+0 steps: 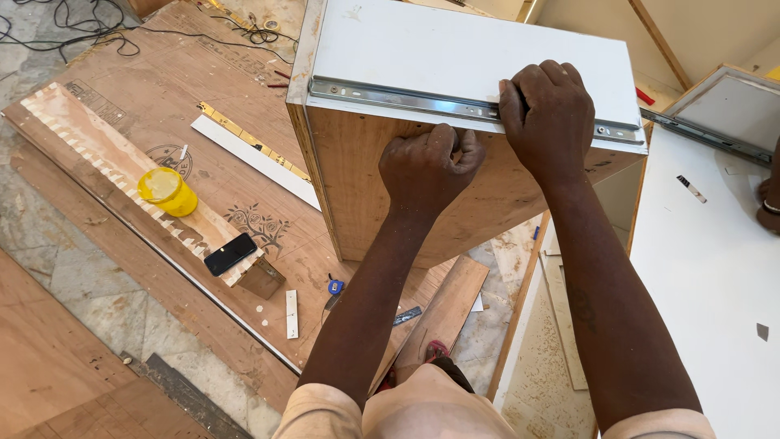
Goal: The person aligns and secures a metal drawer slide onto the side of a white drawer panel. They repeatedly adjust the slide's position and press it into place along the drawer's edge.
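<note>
- A yellow container is seen standing on a long notched board to the left, and a black phone is laid further down the same board, near its end.
- A white strip is laid on the plywood sheet just left of the box, with a yellow folding ruler beside it; black cables are trailed across the far corner of the floor.
- Offcuts of wood and a small blue-tipped tool are scattered on the floor below the box, between the person's arms.
- To the right a white panel is spread out, and a second rail is seen at its far edge — another person's hand is just visible at the frame's border.
- The wooden box is stood in the middle of the view, its plywood face turned toward the person and its top side covered in white.
- A metal drawer rail is laid along the near edge of that white side — shiny, straight, running almost the full width.
- The left hand is curled into a loose fist against the plywood just under the rail; whether anything is held inside cannot be told.
- The right hand is pressed flat over the rail, fingers spread and bent over it.
</note>
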